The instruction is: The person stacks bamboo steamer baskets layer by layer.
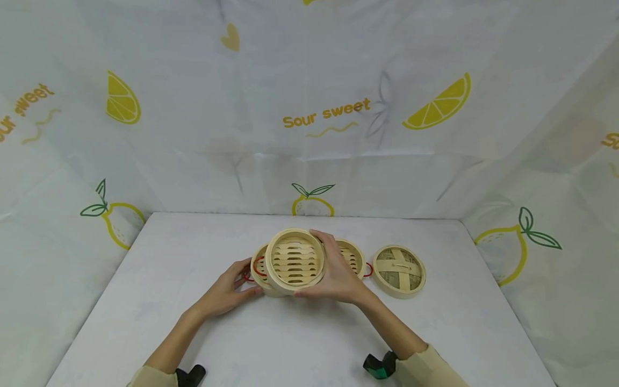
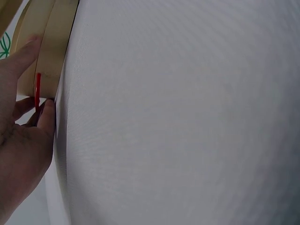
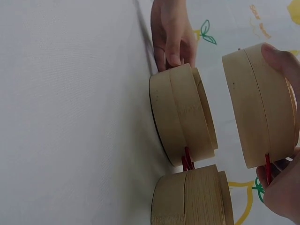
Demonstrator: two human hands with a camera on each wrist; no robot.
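My right hand (image 1: 338,277) grips a round bamboo steamer basket (image 1: 295,260) with a slatted base and red loop handles, raised off the table. In the right wrist view a gap separates this raised basket (image 3: 253,110) from a second steamer basket (image 3: 180,117) standing on the table below. Around the side of that second basket, my left hand (image 1: 224,293) holds on with thumb and fingers. The left wrist view has the left hand (image 2: 23,154) beside a red handle (image 2: 38,91). Just right of it stands a third steamer basket (image 1: 357,258), partly hidden by the right hand.
A woven bamboo lid (image 1: 398,271) lies to the right of the baskets on the white table (image 1: 290,344). Behind the table hangs a white backdrop (image 1: 309,172) printed with lemons. Black straps (image 1: 379,366) lie near both sleeves.
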